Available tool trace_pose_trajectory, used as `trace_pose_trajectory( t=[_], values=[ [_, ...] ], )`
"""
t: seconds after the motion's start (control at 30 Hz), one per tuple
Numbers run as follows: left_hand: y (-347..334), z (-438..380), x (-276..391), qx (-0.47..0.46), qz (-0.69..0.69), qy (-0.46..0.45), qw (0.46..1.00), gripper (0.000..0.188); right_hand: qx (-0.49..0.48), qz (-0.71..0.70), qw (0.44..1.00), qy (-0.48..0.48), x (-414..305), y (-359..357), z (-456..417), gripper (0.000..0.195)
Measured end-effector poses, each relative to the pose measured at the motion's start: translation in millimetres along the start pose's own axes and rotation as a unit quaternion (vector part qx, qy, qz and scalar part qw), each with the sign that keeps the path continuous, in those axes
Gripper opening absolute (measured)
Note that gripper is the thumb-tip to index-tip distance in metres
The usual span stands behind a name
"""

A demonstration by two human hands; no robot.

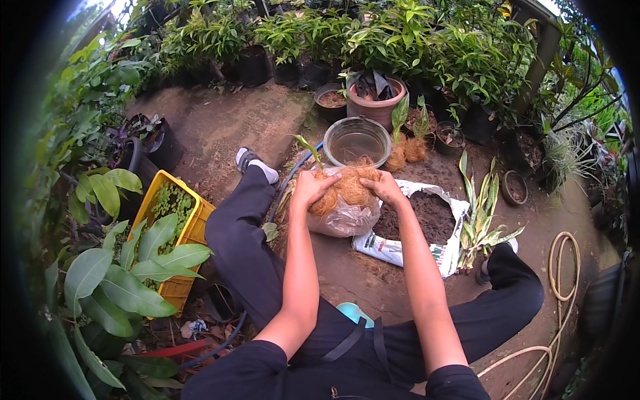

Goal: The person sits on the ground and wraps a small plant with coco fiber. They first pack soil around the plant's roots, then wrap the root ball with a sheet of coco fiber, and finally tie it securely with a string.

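My left hand (pixel 312 189) and my right hand (pixel 386 188) grip tangled brown coconut fibre (pixel 354 186) from its two sides, above a clear plastic bag (pixel 345 218). A leafy shoot (pixel 309 149) stands up beside my left hand; whether it is rooted in the fibre is unclear. Right of the bag lies a torn white sack (pixel 456 240) holding dark soil (pixel 425 218). Variegated leafy cuttings (pixel 479 215) lie at the sack's right edge. Behind my hands is a round basin (pixel 358 141) with murky water, and beside it plants with fibre-wrapped bases (pixel 406 152).
A yellow crate (pixel 192 225) with small green plants is at the left. Terracotta (pixel 376 105) and black pots (pixel 254 66) line the back. A blue hose (pixel 289 181) passes by my left leg; a beige hose (pixel 560 295) lies coiled at the right.
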State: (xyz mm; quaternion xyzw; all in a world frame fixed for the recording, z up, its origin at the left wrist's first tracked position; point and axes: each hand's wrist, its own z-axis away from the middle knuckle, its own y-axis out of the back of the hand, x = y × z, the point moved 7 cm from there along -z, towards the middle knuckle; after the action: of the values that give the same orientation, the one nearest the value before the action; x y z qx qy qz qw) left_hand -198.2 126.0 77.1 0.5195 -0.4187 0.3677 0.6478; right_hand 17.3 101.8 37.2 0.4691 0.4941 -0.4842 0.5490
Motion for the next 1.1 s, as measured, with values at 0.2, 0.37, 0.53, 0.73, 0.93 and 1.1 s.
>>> trace_pose_trajectory(
  t=[0.2, 0.37, 0.53, 0.73, 0.93, 1.1],
  values=[
    [-9.6, -7.8, -2.1, 0.033, -0.154, -0.022, 0.987, 0.056, 0.05, -0.078, 0.995, 0.029, -24.3, 33.2, 19.2, 0.038],
    [-11.9, -7.2, 4.9, 0.019, -0.03, -0.008, 0.999, 0.055, 0.117, -0.24, 0.963, 0.028, 8.3, 52.4, 26.3, 0.038],
    [-8.4, 7.2, 25.3, -0.014, 0.075, 0.039, 0.996, 0.055, 0.114, -0.344, 0.927, 0.093, -13.0, 42.5, 40.5, 0.041],
    [-31.2, 22.6, 52.0, -0.053, 0.081, 0.041, 0.995, 0.05, 0.022, -0.351, 0.935, 0.055, -39.2, 14.3, 60.3, 0.047],
    [-34.7, 8.7, 29.2, -0.064, 0.104, -0.019, 0.992, 0.036, 0.077, 0.031, 0.99, 0.112, -63.7, 10.7, 57.7, 0.06],
    [-19.2, 0.5, 21.2, -0.055, 0.077, -0.018, 0.995, 0.031, 0.233, -0.026, 0.967, 0.103, -45.7, 47.2, 55.4, 0.038]
  ],
)
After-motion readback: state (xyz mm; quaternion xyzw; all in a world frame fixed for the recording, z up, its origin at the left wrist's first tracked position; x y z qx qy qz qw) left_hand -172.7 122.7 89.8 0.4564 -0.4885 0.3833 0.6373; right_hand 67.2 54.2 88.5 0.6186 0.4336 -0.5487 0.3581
